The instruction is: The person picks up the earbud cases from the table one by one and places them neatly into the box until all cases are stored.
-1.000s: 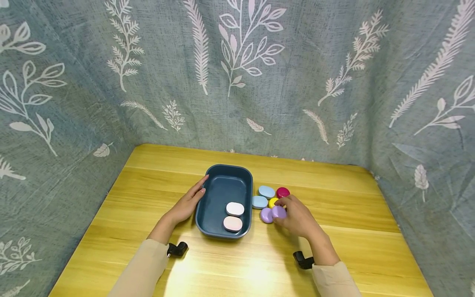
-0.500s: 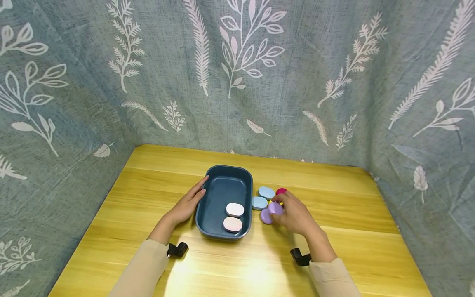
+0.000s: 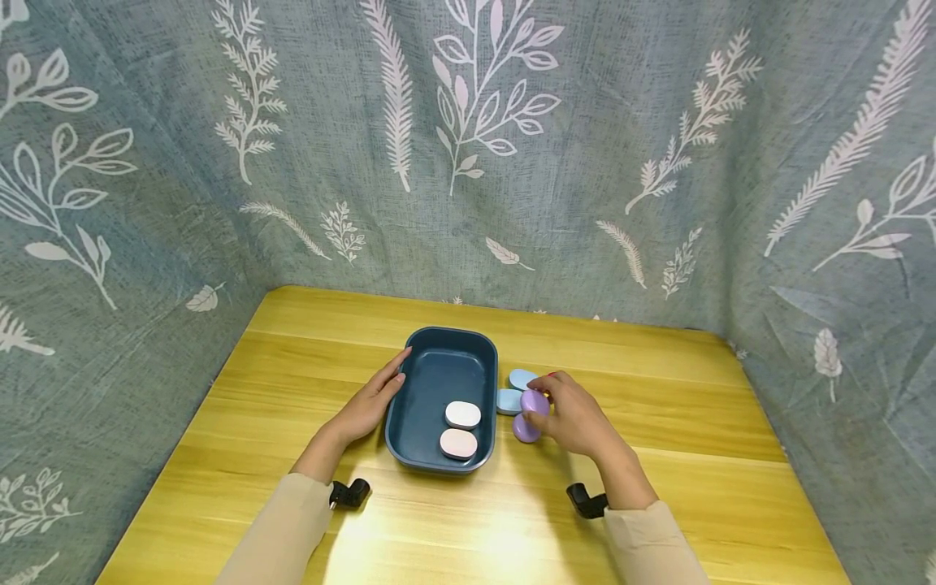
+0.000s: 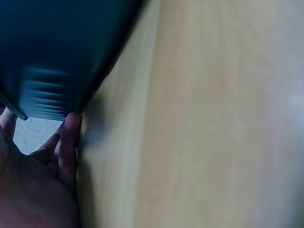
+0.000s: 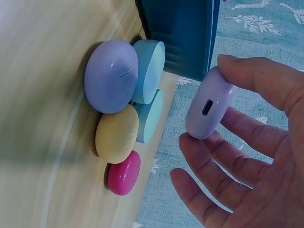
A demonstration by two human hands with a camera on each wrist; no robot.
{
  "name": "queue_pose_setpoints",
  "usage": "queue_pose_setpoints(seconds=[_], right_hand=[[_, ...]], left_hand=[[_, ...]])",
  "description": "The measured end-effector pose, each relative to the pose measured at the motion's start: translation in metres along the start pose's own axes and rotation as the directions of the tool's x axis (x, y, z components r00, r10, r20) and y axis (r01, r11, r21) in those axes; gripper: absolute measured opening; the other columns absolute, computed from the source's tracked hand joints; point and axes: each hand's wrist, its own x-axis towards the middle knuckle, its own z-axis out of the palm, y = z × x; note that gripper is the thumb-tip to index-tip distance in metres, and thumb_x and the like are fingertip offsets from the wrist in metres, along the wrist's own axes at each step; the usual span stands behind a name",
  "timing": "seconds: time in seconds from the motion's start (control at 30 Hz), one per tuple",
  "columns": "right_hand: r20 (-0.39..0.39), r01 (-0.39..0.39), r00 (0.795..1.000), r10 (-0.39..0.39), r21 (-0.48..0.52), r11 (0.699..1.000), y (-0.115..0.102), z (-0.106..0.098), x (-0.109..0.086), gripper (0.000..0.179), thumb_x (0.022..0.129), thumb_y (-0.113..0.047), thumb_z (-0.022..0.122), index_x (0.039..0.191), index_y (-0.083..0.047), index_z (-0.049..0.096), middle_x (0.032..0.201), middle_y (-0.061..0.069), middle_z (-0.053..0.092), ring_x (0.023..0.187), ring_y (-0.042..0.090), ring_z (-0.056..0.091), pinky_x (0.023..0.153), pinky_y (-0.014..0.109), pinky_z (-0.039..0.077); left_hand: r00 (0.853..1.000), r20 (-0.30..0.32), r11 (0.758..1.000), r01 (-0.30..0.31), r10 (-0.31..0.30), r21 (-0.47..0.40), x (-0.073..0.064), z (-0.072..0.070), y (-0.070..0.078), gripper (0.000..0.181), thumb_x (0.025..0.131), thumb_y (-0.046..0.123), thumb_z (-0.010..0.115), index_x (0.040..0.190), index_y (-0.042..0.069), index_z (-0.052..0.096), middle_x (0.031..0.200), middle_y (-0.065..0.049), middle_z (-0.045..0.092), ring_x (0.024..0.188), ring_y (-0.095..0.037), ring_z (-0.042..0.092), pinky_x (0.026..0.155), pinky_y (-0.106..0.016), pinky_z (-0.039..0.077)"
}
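My right hand (image 3: 574, 414) pinches a purple earbud case (image 5: 211, 103) between thumb and fingers, raised off the table; a charging port shows on its side. Below it on the table lies a second purple case (image 5: 111, 76). Beside that sit a yellow case (image 5: 117, 134), a magenta case (image 5: 123, 172) and two light blue oval cases (image 3: 509, 401), mostly covered by my hand in the head view. My left hand (image 3: 366, 410) rests with extended fingers against the left wall of a dark blue tray (image 3: 442, 469). Inside the tray, near its front right, are a white oval case (image 3: 463, 414) and a pale pink one (image 3: 458, 444).
The wooden table (image 3: 680, 406) carries the tray, with the group of cases just to its right. A patterned grey-green curtain (image 3: 556, 244) hangs behind the table and along both sides. A black wrist camera (image 3: 587, 500) is strapped to each forearm.
My right hand has moved left and slightly away from me with the purple case, toward the tray. It now covers the yellow and magenta cases. My left hand and the tray stay put.
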Motion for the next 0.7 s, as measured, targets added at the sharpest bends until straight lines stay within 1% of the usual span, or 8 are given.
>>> queue_pose_setpoints(seconds=[0.1,0.27,0.47,0.57,0.7], right_hand=[[0.009,0.001,1.000,-0.001,0.003,1.000,-0.002,0.000,0.002,0.038,0.088,-0.026,0.070,0.120,-0.008,0.063,0.111,0.004,0.058,0.095,0.022,0.058,0.079,0.035,0.049],[0.014,0.000,1.000,-0.001,0.019,1.000,-0.007,0.000,0.005,0.037,0.088,-0.027,0.071,0.119,-0.009,0.063,0.107,0.003,0.058,0.096,0.025,0.058,0.078,0.035,0.048],[0.011,0.013,1.000,-0.013,0.021,1.000,-0.011,0.003,0.009,0.039,0.086,-0.027,0.072,0.121,-0.013,0.063,0.110,0.001,0.058,0.099,0.023,0.058,0.078,0.035,0.049],[-0.001,0.029,1.000,-0.029,0.019,0.999,-0.012,0.004,0.011,0.038,0.086,-0.027,0.073,0.120,-0.013,0.063,0.112,0.001,0.058,0.100,0.023,0.059,0.080,0.036,0.049],[-0.009,0.047,0.999,-0.047,0.022,0.999,-0.014,0.004,0.013,0.038,0.086,-0.028,0.073,0.119,-0.013,0.063,0.114,0.001,0.058,0.099,0.024,0.059,0.081,0.035,0.048]], left_hand=[[1.000,-0.009,1.000,-0.009,0.009,0.010,0.001,0.000,-0.003,0.048,0.104,0.049,0.033,0.149,0.053,0.018,0.160,0.018,0.011,0.151,-0.018,0.010,0.120,-0.056,0.014],[1.000,-0.008,1.000,-0.011,0.011,0.013,0.000,0.000,-0.004,0.049,0.102,0.053,0.032,0.149,0.053,0.017,0.160,0.019,0.011,0.151,-0.018,0.010,0.120,-0.056,0.015],[1.000,-0.005,1.000,0.005,-0.005,-0.004,-0.001,0.000,-0.004,0.048,0.103,0.052,0.033,0.149,0.052,0.019,0.161,0.017,0.011,0.151,-0.020,0.011,0.120,-0.057,0.015],[1.000,0.003,1.000,0.016,-0.016,-0.014,-0.002,0.000,0.000,0.048,0.103,0.051,0.033,0.149,0.052,0.019,0.160,0.017,0.011,0.151,-0.019,0.011,0.120,-0.056,0.014],[1.000,0.023,0.999,0.022,-0.021,-0.023,-0.007,-0.002,0.014,0.049,0.104,0.046,0.033,0.152,0.046,0.019,0.161,0.014,0.010,0.151,-0.021,0.010,0.120,-0.055,0.014]])
